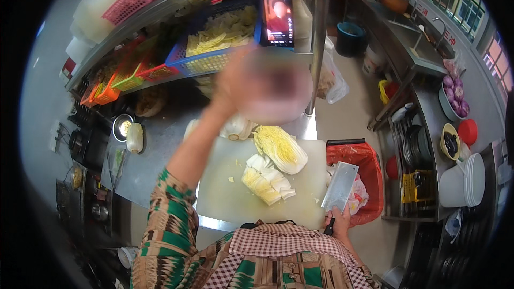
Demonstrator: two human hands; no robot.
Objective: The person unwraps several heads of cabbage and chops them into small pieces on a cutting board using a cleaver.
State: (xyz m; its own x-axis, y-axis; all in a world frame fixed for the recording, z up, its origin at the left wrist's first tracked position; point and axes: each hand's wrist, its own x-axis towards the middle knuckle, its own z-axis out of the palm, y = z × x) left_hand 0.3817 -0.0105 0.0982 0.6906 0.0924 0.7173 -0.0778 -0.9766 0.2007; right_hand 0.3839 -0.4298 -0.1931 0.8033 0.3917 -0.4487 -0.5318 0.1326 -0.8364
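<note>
My left hand is raised in front of the shelf, near the blue plastic basket of cut napa cabbage and the lit phone; a blur over it hides the fingers. In my right hand is a cleaver, its blade pointing up and away beside the cutting board's right edge. On the white cutting board lie a halved napa cabbage, cut face up, and a pile of cut cabbage pieces. More whole cabbage rests behind the board.
A bin with a red liner stands right of the board. At left on the steel table are a small cabbage and a metal bowl. Colored baskets line the shelf, whose metal post rises behind the board.
</note>
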